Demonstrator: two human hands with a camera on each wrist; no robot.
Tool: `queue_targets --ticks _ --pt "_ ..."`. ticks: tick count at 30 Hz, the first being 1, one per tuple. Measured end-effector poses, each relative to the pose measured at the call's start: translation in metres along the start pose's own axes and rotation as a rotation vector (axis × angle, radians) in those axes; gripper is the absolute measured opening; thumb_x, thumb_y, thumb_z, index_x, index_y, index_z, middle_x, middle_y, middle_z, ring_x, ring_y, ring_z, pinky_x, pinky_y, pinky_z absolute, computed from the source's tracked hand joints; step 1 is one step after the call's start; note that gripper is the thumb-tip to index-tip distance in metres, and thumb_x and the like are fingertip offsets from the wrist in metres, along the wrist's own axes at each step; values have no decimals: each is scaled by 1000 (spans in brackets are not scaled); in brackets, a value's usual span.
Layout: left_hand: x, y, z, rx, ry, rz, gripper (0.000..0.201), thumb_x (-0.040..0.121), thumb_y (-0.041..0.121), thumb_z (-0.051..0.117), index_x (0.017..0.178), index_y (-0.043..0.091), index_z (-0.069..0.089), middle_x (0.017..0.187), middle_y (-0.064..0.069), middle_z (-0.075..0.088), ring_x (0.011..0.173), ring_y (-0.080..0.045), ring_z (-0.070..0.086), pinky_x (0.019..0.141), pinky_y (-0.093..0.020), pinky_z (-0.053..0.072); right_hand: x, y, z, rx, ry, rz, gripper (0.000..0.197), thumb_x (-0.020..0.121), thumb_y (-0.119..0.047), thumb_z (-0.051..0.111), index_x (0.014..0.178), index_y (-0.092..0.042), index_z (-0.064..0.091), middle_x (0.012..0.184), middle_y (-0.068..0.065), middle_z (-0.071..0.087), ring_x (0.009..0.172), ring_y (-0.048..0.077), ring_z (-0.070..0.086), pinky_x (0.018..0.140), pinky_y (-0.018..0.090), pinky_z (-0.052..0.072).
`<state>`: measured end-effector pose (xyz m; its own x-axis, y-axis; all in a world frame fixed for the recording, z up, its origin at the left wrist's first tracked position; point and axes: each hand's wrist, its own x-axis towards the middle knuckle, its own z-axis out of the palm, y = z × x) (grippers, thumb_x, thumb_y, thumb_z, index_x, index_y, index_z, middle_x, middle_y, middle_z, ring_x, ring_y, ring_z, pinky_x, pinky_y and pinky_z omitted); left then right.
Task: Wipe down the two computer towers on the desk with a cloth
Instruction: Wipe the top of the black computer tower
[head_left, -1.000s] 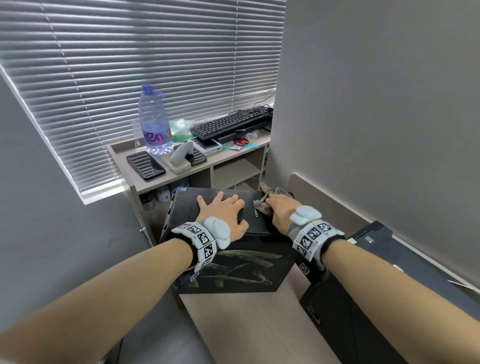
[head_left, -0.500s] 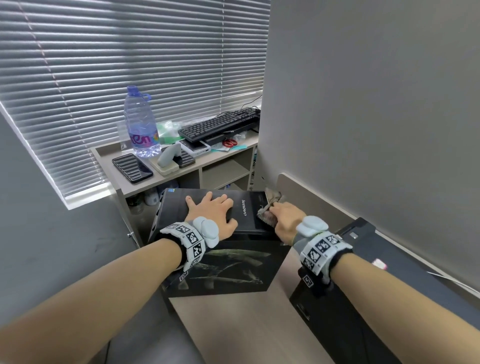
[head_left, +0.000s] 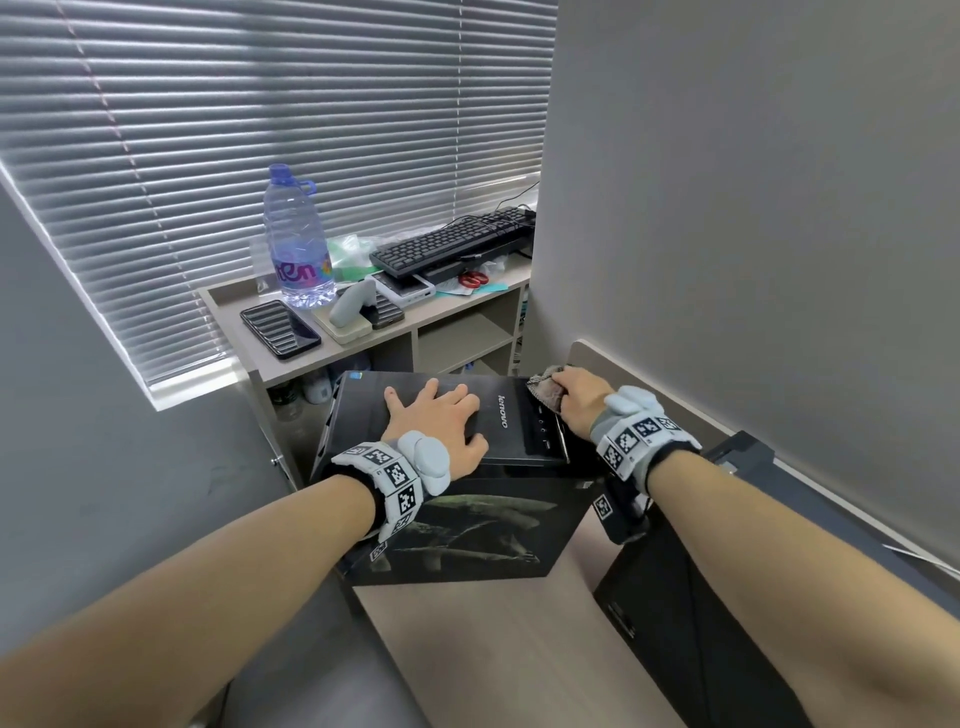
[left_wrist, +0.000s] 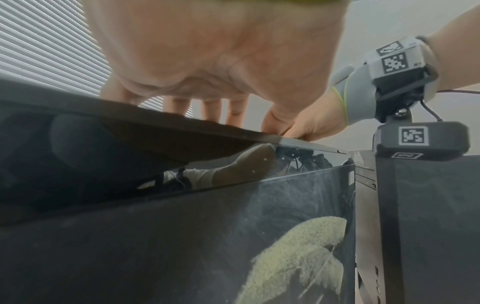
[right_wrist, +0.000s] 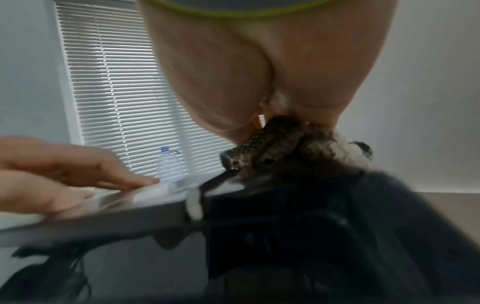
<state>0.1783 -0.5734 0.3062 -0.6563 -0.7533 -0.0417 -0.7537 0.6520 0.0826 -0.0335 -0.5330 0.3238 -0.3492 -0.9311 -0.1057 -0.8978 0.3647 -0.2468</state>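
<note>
Currently the left hand (head_left: 439, 421) is laid flat, fingers spread wide, on the upper face of the black tower (head_left: 514, 421) lying on the desk (head_left: 493, 649). A bunched cloth (head_left: 545, 391) is gripped by the right hand (head_left: 582, 400) and pressed at the tower's far right corner. A second tower (head_left: 691, 623) is seen just beside, at right.

Lighting: soft, even daylight entering through the closed window blinds (head_left: 260, 156) at 10 o'clock in the head view; shadows faint, pale sheen on the glossy black computer tower (head_left: 498, 431). Head view sharp at centre, with wide-angle bowing toward the edges. Left wrist view clear but dim below, near palm out of focus; right wrist view heavily motion-blurred, the cloth (right_wrist: 285, 148) smeared.
</note>
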Motion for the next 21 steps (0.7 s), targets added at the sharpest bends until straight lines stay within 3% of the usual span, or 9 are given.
queue_targets --ticks 3,7,14,18,21 --pt "2 -1 0 3 -1 1 46 90 49 37 132 30 41 153 10 32 144 -29 19 107 -75 10 -6 -7 16 -90 17 -91 42 88 -4 52 129 -6 51 140 10 46 127 29 44 108 31 32" --pt "7 0 2 4 14 11 46 90 50 36 131 30 41 153 10 32 144 -29 19 107 -75 10 -42 11 38 -90 41 -178 58 88 -4 48 144 -13 38 155 4 30 142 25 25 119 33 18" --pt "8 0 0 -12 -3 7 46 92 49 36 134 31 40 157 9 26 147 -29 14 108 -74 7 -70 15 37 -103 124 -104 36 94 -31 48 129 -23 51 137 3 40 119 27 37 102 40 39" --pt "5 0 2 -2 26 8 47 91 50 36 134 31 41 157 10 27 146 -28 15 107 -74 9 -70 -25 53 -31 180 -256 32 93 -27 52 125 -21 53 123 2 42 111 22 40 95 35 43" --pt "5 -2 1 -2 21 14 47 92 50 36 135 31 41 157 10 27 146 -27 15 108 -74 9 -70 -19 51 -64 199 -313 32 95 -28 49 126 -21 52 121 3 43 107 22 42 92 34 44"
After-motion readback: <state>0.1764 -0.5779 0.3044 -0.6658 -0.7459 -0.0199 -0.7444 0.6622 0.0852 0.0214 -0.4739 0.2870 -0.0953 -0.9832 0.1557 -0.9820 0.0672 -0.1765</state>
